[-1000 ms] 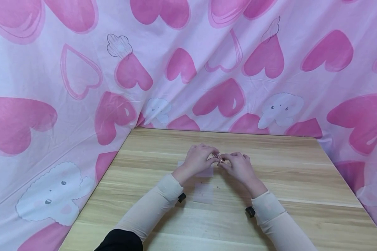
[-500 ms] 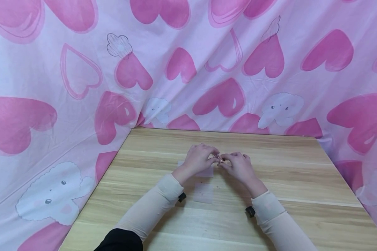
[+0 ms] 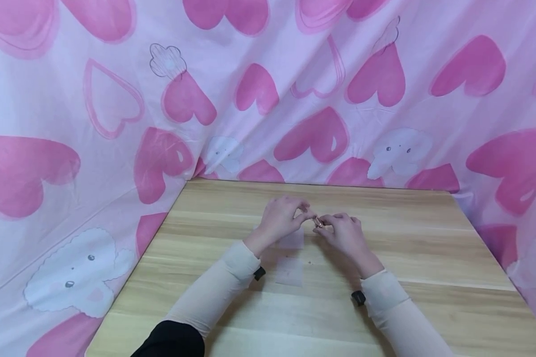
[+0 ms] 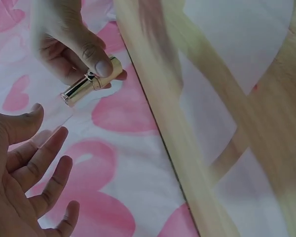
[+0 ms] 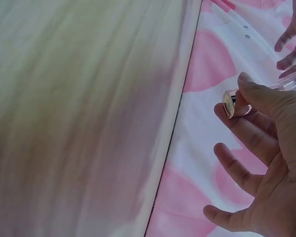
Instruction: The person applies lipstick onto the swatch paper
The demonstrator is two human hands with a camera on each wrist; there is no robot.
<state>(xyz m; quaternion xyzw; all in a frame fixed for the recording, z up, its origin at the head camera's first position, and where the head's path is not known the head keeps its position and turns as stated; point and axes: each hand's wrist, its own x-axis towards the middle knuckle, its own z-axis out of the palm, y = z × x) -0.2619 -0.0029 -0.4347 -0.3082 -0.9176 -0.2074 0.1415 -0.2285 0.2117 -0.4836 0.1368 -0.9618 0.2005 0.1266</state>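
A shiny gold lipstick tube (image 4: 81,89) with a clear cap (image 4: 53,114) on its end is held between both hands, above the table's far half. My left hand (image 3: 282,218) pinches the clear cap between thumb and fingers. The right hand (image 3: 347,237) grips the gold base with thumb and index finger, its other fingers spread apart in the right wrist view. That view also shows the round end (image 5: 229,104) of the base beyond the fingertips. The cap is see-through, so its edges are faint.
Two thin translucent square sheets lie on the wooden table (image 3: 429,248): a near sheet (image 3: 289,271) and a far sheet (image 3: 291,240), which is partly hidden by the left forearm. A tiny dark speck (image 3: 309,262) lies beside them. A pink heart-print curtain (image 3: 312,134) hangs behind.
Both hands have risen slightly in the head view, and the right hand has shifted a little to the right. The gap between them has widened, showing more of the lipstick tube.
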